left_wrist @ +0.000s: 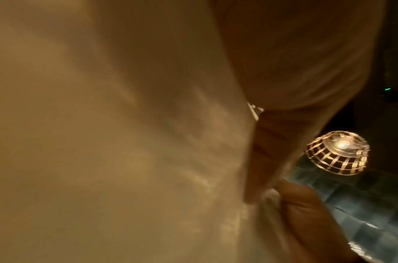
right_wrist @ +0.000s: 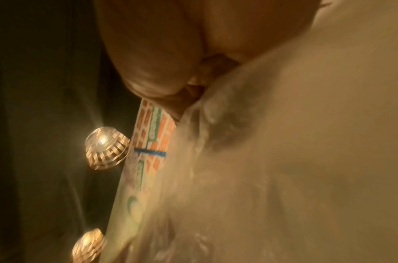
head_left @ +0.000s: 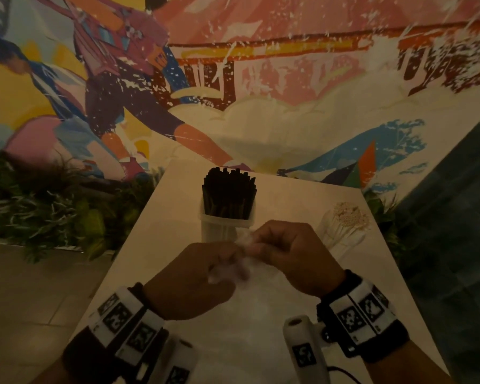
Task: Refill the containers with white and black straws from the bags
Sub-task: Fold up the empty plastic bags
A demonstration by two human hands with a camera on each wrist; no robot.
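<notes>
Both hands — left hand (head_left: 194, 275) and right hand (head_left: 291, 253) — pinch my clear bag (head_left: 244, 242); thin, slippery film, best gripped at its edge

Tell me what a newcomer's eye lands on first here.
First, the bright painted mural filling the wall behind the table. Next, the clear container packed with upright black straws at the table's middle, with white straws to its right. In front, the left hand and right hand pinch a crumpled clear bag between them.
</notes>
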